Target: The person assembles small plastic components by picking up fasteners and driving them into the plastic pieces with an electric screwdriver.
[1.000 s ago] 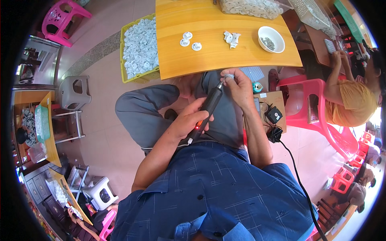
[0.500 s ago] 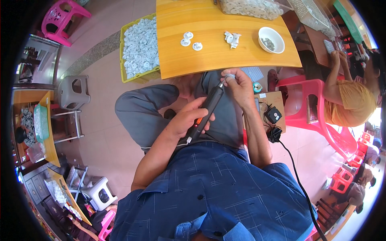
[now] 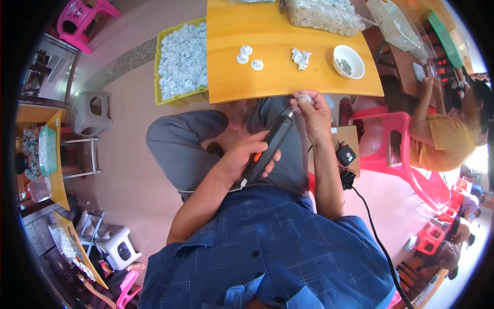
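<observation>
My left hand (image 3: pixel 243 157) is wrapped round a black electric screwdriver (image 3: pixel 268 146) with an orange switch and a cord at its lower end. Its metal tip points up and right, close to my right fingers. Pinched in my right hand (image 3: pixel 316 117) is a small round white plastic part (image 3: pixel 304 98), just before the table edge. Whether the tip touches the part, I cannot tell. On the yellow wooden table (image 3: pixel 278 77) beyond lie three white discs (image 3: pixel 242 58), a little cluster of white plastic pieces (image 3: pixel 301 58) and a white bowl (image 3: pixel 356 54) with small metal screws.
A yellow crate (image 3: pixel 158 77) full of white parts stands left of the table. A clear box (image 3: pixel 329 24) of parts sits at its far edge. Right are a pink chair (image 3: pixel 378 134), a seated person (image 3: pixel 445 136) and a black power adapter (image 3: pixel 346 154) with a cord.
Both hands have shifted slightly right with the screwdriver and the round part. The part is turned, showing more of its face, and appears a little farther from the tip.
</observation>
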Demonstrator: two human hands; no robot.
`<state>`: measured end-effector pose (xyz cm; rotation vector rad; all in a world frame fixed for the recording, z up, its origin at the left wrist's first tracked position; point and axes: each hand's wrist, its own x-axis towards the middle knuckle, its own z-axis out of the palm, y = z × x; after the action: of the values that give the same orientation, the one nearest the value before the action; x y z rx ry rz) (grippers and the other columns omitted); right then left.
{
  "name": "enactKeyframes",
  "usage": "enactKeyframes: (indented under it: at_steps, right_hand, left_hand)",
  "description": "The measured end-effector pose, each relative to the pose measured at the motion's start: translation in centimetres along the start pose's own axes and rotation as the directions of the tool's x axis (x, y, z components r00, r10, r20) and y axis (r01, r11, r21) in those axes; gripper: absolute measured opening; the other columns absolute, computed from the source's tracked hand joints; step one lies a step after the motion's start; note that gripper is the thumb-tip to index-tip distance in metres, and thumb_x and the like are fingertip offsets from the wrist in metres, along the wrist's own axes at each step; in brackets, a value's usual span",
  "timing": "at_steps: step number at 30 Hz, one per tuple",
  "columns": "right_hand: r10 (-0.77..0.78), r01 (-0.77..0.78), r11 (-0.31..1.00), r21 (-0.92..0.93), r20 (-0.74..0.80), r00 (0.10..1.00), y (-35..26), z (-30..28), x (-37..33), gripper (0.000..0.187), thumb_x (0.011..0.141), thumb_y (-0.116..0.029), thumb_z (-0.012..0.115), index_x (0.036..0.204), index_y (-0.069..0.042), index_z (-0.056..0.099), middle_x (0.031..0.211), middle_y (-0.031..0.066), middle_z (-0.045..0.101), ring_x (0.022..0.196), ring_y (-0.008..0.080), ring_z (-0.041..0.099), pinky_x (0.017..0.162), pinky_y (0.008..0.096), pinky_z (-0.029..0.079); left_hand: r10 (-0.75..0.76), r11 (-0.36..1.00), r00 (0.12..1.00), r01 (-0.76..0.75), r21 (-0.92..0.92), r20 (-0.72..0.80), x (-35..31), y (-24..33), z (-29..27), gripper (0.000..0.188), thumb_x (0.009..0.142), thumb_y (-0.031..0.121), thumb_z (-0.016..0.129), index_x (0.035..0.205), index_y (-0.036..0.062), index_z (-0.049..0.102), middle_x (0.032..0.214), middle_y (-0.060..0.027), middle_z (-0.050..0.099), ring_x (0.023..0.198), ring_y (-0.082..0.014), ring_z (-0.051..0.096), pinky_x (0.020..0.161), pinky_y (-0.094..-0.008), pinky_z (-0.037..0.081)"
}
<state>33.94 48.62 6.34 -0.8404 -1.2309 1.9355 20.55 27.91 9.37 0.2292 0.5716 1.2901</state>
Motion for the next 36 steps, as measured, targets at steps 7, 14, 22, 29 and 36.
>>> enactKeyframes:
  at_steps: [7, 14, 22, 29, 36]
  right_hand:
    - [-0.234, 0.186, 0.866, -0.464, -0.048, 0.971, -0.3, 0.4, 2.2, 0.014, 0.097, -0.002, 0.065, 0.111, 0.000, 0.069, 0.103, 0.0106, 0.072, 0.086, 0.0147, 0.070, 0.077, 0.0274, 0.056]
    - [-0.481, 0.617, 0.267, -0.741, 0.452, 0.751, -1.5, 5.0, 5.3, 0.026, 0.095, -0.002, 0.063, 0.120, -0.003, 0.068, 0.114, 0.0186, 0.070, 0.106, 0.0338, 0.069, 0.091, 0.0377, 0.055]
    - [-0.464, 0.640, 0.173, -0.748, 0.511, 0.723, -0.8, 7.4, 6.6, 0.032, 0.087, -0.009, 0.070, 0.119, -0.005, 0.068, 0.110, 0.0200, 0.069, 0.104, 0.0414, 0.065, 0.092, 0.0459, 0.052]
    - [-0.453, 0.601, 0.100, -0.793, 0.502, 0.737, 0.9, 9.3, 9.8, 0.032, 0.088, -0.014, 0.072, 0.118, -0.004, 0.069, 0.106, 0.0178, 0.072, 0.101, 0.0361, 0.068, 0.090, 0.0421, 0.053]
    - [-0.196, 0.222, 0.919, -0.327, 0.111, 0.974, 0.7, 8.3, 12.5, 0.019, 0.100, -0.012, 0.062, 0.110, 0.000, 0.071, 0.101, 0.0100, 0.074, 0.093, 0.0217, 0.070, 0.087, 0.0323, 0.053]
  left_hand:
    - [-0.005, 0.981, 1.000, 0.005, 0.193, 0.001, -1.8, 0.3, -0.4, 0.045, 0.096, 0.017, 0.058, 0.137, 0.0015, 0.049, 0.099, -0.0110, 0.065, 0.070, -0.0166, 0.065, 0.062, -0.0300, 0.054]
    - [-0.053, 0.931, 0.985, 0.107, 0.348, -0.162, -3.1, -0.6, -2.1, 0.043, 0.096, 0.015, 0.060, 0.137, 0.0045, 0.049, 0.098, -0.0084, 0.065, 0.068, -0.0144, 0.065, 0.060, -0.0291, 0.054]
    - [-0.023, 0.935, 0.982, 0.089, 0.343, -0.190, -4.6, -1.2, -3.3, 0.046, 0.097, 0.017, 0.061, 0.141, 0.0063, 0.048, 0.099, -0.0070, 0.066, 0.069, -0.0124, 0.065, 0.060, -0.0274, 0.054]
    - [-0.014, 0.928, 0.981, 0.084, 0.362, -0.193, -4.4, -1.3, -3.3, 0.046, 0.098, 0.018, 0.060, 0.141, 0.0070, 0.048, 0.099, -0.0063, 0.066, 0.069, -0.0111, 0.064, 0.059, -0.0267, 0.054]
    - [0.000, 0.933, 0.976, 0.079, 0.350, -0.220, -4.9, -1.1, -3.1, 0.053, 0.095, 0.012, 0.057, 0.146, 0.0042, 0.045, 0.099, -0.0071, 0.065, 0.073, -0.0141, 0.064, 0.064, -0.0289, 0.055]
